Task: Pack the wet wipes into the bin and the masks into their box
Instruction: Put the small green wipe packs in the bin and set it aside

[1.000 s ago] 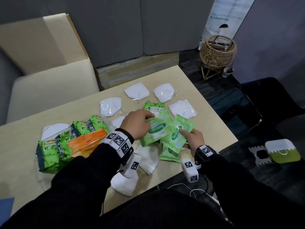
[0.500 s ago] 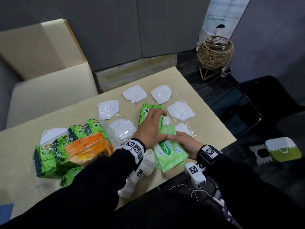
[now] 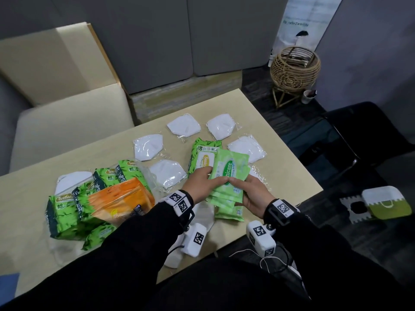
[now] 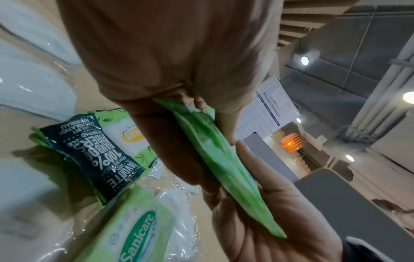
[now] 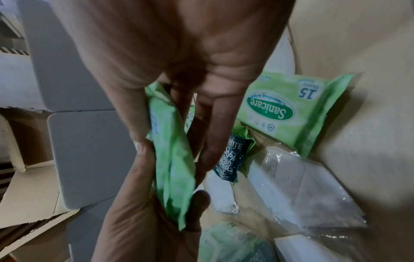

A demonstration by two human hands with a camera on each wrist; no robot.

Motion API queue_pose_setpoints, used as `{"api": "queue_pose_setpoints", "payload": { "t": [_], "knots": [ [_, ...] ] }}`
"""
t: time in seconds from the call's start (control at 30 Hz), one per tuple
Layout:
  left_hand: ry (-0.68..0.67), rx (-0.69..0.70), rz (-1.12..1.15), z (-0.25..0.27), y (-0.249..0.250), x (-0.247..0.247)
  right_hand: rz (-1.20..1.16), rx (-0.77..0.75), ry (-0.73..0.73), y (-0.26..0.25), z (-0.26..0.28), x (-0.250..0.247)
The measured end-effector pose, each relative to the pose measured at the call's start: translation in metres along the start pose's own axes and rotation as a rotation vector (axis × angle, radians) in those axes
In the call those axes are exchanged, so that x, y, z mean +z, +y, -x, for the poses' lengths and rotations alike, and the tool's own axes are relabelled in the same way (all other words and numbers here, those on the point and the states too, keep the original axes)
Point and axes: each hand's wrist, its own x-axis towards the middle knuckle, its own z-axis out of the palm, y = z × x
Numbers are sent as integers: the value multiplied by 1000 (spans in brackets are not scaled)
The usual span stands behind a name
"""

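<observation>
Both hands hold one stack of light-green Sanicare wipe packs [image 3: 230,173] just above the table [image 3: 280,153]. My left hand [image 3: 215,179] grips the stack's left edge, thumb on top. My right hand [image 3: 238,182] holds the near right edge from below. In the left wrist view my left hand [image 4: 201,141] pinches the stack [image 4: 224,177] edge-on. The right wrist view shows the stack [image 5: 172,159] between my right hand's fingers [image 5: 215,141]. One small pack [image 3: 229,213] lies beneath, and an 80-count pack [image 3: 202,157] lies behind. Several wrapped white masks [image 3: 184,126] lie around them.
At the left a clear container [image 3: 147,176] holds several dark-green wipe packs [image 3: 62,209] and an orange pack [image 3: 119,198]. A white item [image 3: 71,178] sits behind it. An open cardboard box [image 3: 67,122] stands past the table's far edge. A wicker basket [image 3: 294,63] stands on the floor at the right.
The hands drew the loose light-green packs together into one stack and raised it off the table. The 80-count pack behind came into view.
</observation>
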Motion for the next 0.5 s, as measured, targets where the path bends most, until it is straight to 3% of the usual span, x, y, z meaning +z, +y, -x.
{"api": "queue_pose_setpoints", "payload": {
  "t": [0.07, 0.17, 0.3, 0.37, 0.5],
  "knots": [
    [17, -73, 40, -2, 0, 2, 48, -3, 56, 2, 1, -12],
    [25, -257, 120, -8, -11, 12, 93, 14, 261, -1, 4, -41],
    [-118, -282, -428, -11, -34, 30, 145, 101, 508, 4, 2, -77],
    [-142, -268, -560, -13, -38, 42, 191, 150, 534, 11, 2, -83],
    [-117, -305, -470, -27, -39, 62, 176, 280, 503, 31, -1, -82]
  ]
}}
